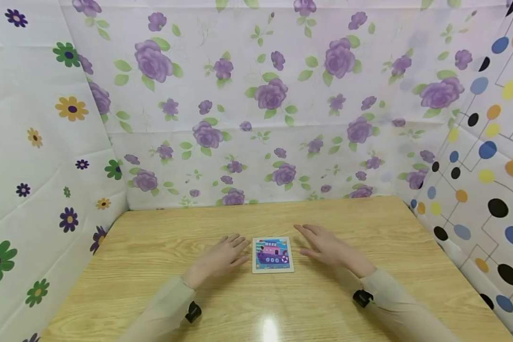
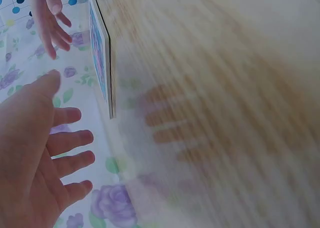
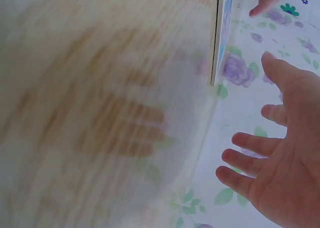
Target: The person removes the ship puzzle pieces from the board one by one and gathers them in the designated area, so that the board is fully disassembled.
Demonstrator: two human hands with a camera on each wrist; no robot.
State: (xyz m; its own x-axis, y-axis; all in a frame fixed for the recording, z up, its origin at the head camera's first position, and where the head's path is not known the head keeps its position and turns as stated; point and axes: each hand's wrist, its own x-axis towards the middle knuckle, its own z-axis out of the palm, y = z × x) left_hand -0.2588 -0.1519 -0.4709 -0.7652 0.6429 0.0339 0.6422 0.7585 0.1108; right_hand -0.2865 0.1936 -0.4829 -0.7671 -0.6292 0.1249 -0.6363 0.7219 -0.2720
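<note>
Table [image 1: 154, 247]: light yellow-brown wood grain; glossy top, with a bright patch of glare [image 1: 270, 328] near the lower middle of the head view; faint purple and green reflections on it in both wrist views
Back cloth [image 1: 248, 111]: white to pale lilac, printed with purple roses, smaller purple blooms and green leaves; a horizontal crease across it; its lower edge runs along the table's far edge
Left cloth [image 1: 47, 152]: white with slanting creases; scattered green, orange and dark purple flowers; a corner of it shows at upper right in the right wrist view
Right cloth [image 1: 474, 185]: white; black, blue, yellow and orange dots, many joined by thin lines; some dots show at upper left in the left wrist view
</note>
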